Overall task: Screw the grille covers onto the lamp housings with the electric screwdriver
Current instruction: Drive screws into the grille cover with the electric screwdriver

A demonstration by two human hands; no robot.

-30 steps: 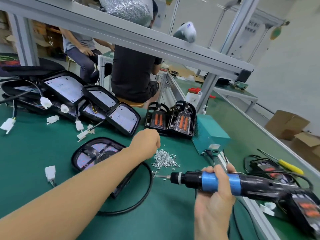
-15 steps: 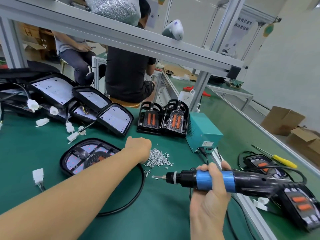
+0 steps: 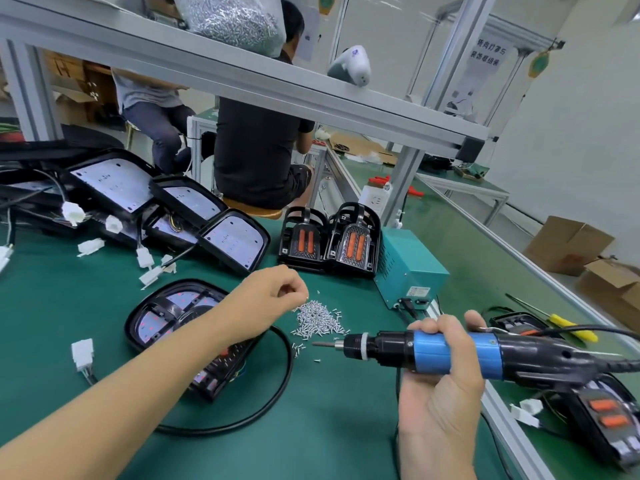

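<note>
While right hand [image 3: 440,372] grips electric screwdriver [image 3: 450,351] | left hand [image 3: 277,292] pinches screw [image 3: 307,298] | sign unreadable

Looks like a factory assembly line: long green-matted workbench [image 3: 311,427] on an aluminium frame [image 3: 398,116], lamp housings [image 3: 114,181] piled up, a bagful of screws [image 3: 232,19] overhead, cardboard boxes [image 3: 568,244], and other workers [image 3: 256,143] seated behind.

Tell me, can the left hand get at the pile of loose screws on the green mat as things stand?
Probably yes. The left hand hovers at the edge of the screw pile, fingers curled, with nothing between them. The electric screwdriver in the right hand lies beside the pile, not across it.
</note>
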